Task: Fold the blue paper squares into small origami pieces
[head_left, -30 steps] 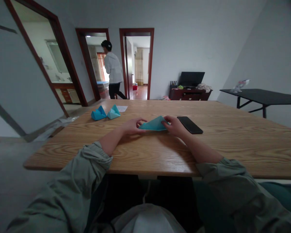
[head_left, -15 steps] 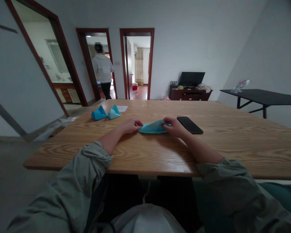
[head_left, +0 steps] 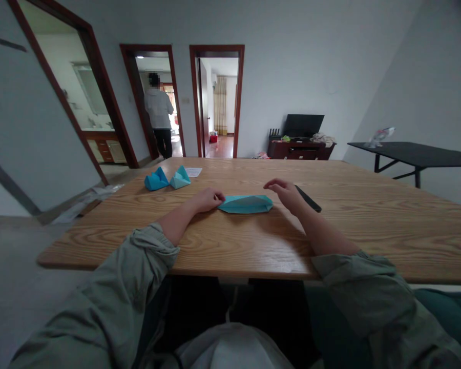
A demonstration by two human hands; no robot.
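A folded piece of light blue paper (head_left: 246,204) lies low over the wooden table in front of me, long and narrow with pointed creases. My left hand (head_left: 207,200) pinches its left end between thumb and fingers. Just beyond the paper's right end, my right hand (head_left: 286,193) is raised with its fingers apart, touching nothing. Part of a black phone (head_left: 308,199) shows behind that hand. Farther left stand two folded paper boats, one darker blue (head_left: 156,179) and one pale blue (head_left: 180,178).
A white slip of paper (head_left: 193,172) lies behind the boats on the wooden table (head_left: 230,246). A person (head_left: 159,113) stands in a doorway at the back left. To the right is a black table (head_left: 415,152); a TV (head_left: 304,125) stands on a cabinet by the far wall.
My right hand has let go of the paper's right end and moved slightly right, covering more of the phone. The paper's raised flap now lies flatter. The person has moved a little farther into the doorway.
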